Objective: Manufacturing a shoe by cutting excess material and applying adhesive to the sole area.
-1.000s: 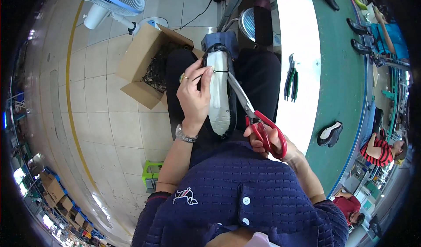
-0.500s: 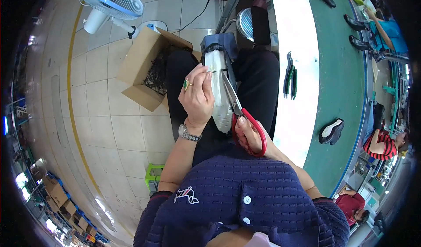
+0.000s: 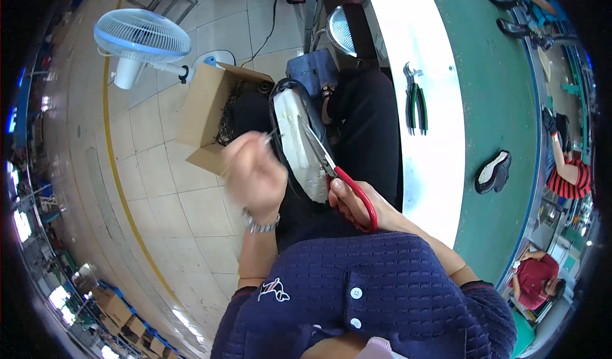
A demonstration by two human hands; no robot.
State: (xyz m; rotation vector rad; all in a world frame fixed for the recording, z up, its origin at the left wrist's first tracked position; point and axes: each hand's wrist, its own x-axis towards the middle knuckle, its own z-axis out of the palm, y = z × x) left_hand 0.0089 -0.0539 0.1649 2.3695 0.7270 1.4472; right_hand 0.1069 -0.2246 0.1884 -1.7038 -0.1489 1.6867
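Observation:
A black shoe lies across my lap with its whitish underside facing up. My right hand grips a pair of red-handled scissors, and the blades reach up over the shoe's right part. My left hand, wearing a metal watch, is lifted just left of the shoe. Motion smears its fingers, so whether they hold anything does not show. Behind the shoe's far end stands a dark blue box-like block.
An open cardboard box with dark stringy scraps stands left of my legs, near a fan. Green-handled pliers rest on the metal ledge at right. On the green belt lies another shoe. Other people work beyond it.
My left hand has left the shoe's underside and moved left and down. The shoe has tilted, showing its black side. My right hand still holds the scissors, slightly lower left. The whole view has shifted.

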